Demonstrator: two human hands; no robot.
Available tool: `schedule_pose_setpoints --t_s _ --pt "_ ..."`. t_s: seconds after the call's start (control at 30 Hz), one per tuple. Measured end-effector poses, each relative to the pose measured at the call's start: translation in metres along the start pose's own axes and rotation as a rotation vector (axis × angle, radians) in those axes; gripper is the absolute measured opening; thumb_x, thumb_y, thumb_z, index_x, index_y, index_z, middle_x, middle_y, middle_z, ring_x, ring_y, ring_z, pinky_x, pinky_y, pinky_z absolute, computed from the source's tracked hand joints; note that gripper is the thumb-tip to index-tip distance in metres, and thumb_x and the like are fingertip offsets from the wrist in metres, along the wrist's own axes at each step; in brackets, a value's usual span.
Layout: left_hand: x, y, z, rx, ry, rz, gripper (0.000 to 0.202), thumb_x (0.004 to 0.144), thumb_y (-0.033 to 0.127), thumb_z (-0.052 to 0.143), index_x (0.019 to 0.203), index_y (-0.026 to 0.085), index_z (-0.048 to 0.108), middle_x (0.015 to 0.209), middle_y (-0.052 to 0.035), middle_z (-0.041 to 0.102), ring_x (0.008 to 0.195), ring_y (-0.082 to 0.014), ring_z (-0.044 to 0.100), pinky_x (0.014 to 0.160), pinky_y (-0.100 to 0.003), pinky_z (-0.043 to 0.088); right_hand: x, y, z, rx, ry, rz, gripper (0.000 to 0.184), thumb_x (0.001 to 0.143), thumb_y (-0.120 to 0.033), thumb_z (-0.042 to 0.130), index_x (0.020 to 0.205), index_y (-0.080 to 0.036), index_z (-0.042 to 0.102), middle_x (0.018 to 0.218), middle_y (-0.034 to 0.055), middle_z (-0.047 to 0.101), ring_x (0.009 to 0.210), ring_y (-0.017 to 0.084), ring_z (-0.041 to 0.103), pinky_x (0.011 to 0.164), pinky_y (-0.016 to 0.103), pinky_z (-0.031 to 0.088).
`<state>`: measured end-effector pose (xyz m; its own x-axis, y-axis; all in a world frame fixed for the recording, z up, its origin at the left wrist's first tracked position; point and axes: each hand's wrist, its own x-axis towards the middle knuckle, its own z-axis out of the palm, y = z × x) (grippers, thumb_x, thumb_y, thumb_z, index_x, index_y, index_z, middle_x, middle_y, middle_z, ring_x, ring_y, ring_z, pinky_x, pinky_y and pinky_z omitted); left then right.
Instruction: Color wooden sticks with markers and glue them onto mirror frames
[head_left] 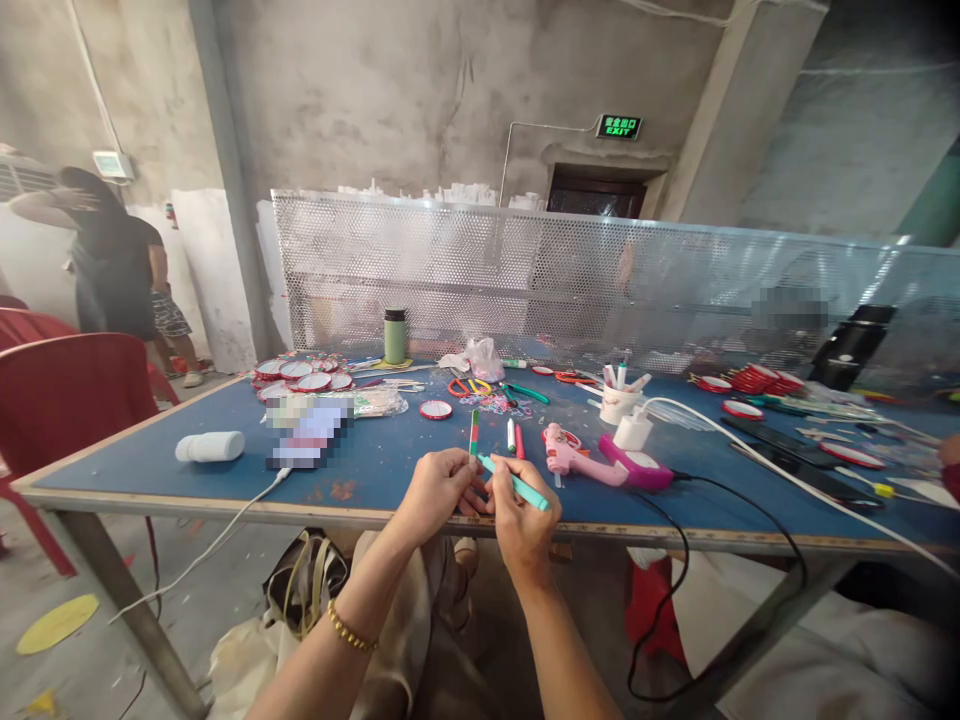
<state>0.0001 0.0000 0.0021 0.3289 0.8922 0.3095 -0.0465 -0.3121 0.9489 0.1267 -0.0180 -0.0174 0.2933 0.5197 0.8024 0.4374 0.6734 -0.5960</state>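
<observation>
From my place at the head camera I watch two hands meet over the front edge of the blue counter (172, 490). My left hand (442, 485) pinches a thin striped stick (474, 432), which points away from me and shows green and red along its length. My right hand (525, 515) is closed around a teal marker (523, 485), its tip at the stick's lower end; I cannot tell whether the two touch.

Ahead and to the right, I see a white cup (621, 407) standing upright, with several pens (622, 376) poking out above its rim. A pink glue gun (574, 458) lies in front of it. Between the gun and the stick lie a green-and-white marker (511, 436) and a red marker (520, 442), side by side.

At the back of the counter I find a crumpled clear bag (484, 360); what it holds I cannot make out. Left of it a green flask (395, 338) stands upright under a dark lid. A white bottle (210, 447) lies on its side near the left end, its contents hidden. A flat plastic packet (379, 403) rests beyond the phone (311, 438). Below the counter, beside my left forearm, sits an open-topped tote (306, 582); its inside is too dark to read.
</observation>
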Motion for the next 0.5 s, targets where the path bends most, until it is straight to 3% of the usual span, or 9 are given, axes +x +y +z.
schedule_pose_setpoints --t_s 0.5 --pt "0.0009 0.0007 0.0004 -0.004 0.011 0.012 0.039 0.085 0.052 0.058 0.075 0.014 0.059 0.064 -0.0040 0.067 0.055 -0.0153 0.070 0.045 -0.018 0.052 0.0018 -0.0028 -0.0012 0.003 -0.043 -0.044 0.023 0.096 -0.030 0.053 0.089 -0.016 0.069 0.068 0.0030 0.069 0.049 0.011 0.060 0.045 0.020 0.047"
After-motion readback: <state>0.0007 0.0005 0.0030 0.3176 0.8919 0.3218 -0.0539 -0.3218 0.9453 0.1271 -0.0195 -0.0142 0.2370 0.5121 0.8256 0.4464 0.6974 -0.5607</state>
